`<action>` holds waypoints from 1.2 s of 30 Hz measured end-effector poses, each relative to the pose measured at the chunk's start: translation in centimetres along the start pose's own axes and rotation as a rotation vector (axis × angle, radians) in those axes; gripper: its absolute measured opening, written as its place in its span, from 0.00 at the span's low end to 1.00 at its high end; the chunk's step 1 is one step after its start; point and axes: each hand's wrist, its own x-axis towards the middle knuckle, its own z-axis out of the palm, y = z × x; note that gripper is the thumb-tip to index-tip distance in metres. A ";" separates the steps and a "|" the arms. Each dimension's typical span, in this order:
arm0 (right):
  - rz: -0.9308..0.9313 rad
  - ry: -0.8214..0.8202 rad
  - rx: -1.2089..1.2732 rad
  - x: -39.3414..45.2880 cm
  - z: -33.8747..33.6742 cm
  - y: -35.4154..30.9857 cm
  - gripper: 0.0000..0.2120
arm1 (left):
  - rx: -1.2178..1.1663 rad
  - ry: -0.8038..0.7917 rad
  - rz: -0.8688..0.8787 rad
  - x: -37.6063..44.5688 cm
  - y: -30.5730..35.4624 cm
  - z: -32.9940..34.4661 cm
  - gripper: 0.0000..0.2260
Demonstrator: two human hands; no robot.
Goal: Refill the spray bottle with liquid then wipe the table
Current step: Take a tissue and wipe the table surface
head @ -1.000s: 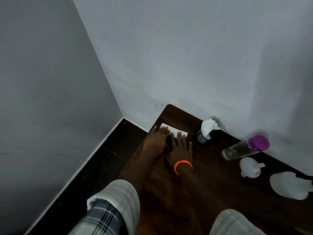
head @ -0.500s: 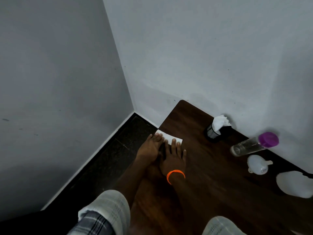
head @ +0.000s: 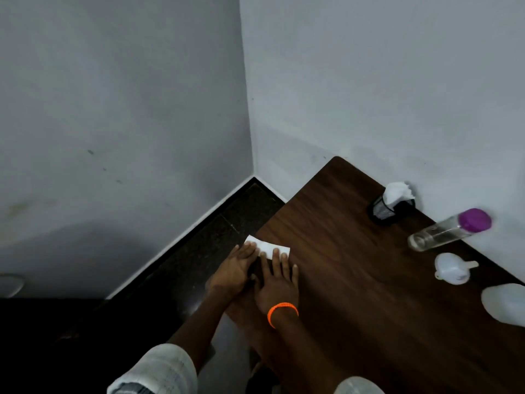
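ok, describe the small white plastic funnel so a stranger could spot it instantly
Follow the dark wooden table along the wall toward its right side. The small white plastic funnel lies between the clear purple-capped bottle and a large white container; only it has a side tab.

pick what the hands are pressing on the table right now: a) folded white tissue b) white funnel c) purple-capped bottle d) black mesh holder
a: the left hand and right hand lie flat with fingers on the folded white tissue at the table edge.
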 end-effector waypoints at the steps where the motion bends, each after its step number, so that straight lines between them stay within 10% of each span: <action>1: -0.018 -0.008 -0.009 -0.6 0.4 -0.5 0.29 | -0.006 0.010 -0.017 -1.2 -0.1 0.1 0.28; 19: -0.336 -0.101 -0.074 -7.7 4.0 -4.5 0.32 | 0.002 0.133 -0.276 -14.6 -1.3 2.7 0.26; 36: -0.162 0.052 -0.059 -10.0 2.3 6.3 0.28 | 0.084 -0.209 -0.114 -7.8 6.9 4.3 0.31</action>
